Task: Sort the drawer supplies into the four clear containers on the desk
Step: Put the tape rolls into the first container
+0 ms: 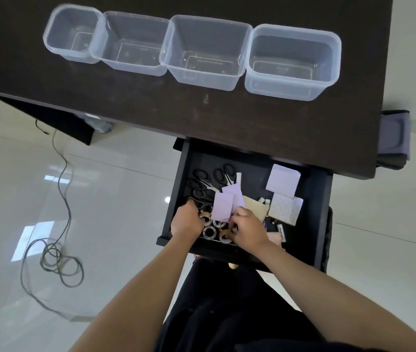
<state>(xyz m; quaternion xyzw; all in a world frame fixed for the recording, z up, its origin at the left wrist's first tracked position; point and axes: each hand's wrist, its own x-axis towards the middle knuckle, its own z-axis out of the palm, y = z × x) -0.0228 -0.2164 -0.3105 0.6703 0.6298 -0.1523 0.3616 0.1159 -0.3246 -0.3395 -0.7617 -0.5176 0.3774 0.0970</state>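
Head view looks down on a dark table (pixel 176 110) with four clear containers (pixel 208 50) standing in a row at its far side, each touching the next. Below the table's near edge an open drawer (pixel 313 199) holds the supplies. Both hands reach into its near left part. The left hand (pixel 186 221) lies over the tape rolls (pixel 209 231), its fingers curled down among them and the scissors (pixel 202 184); whether they grip anything cannot be told, since the hand's back hides the fingertips. The right hand (pixel 249 228) sits just right of the rolls, fingers curled toward the near edge of the purple paper slips (pixel 223 208), thumb up beside them; it seems to touch the slips, but a firm pinch is not clear. Further right lie a brown envelope (pixel 255 209), a pale purple note pad (pixel 282 181), a white dotted sheet (pixel 284 208) and a battery (pixel 282 232). A coiled cable (pixel 57 257) lies on the shiny floor (pixel 113 199) at left.
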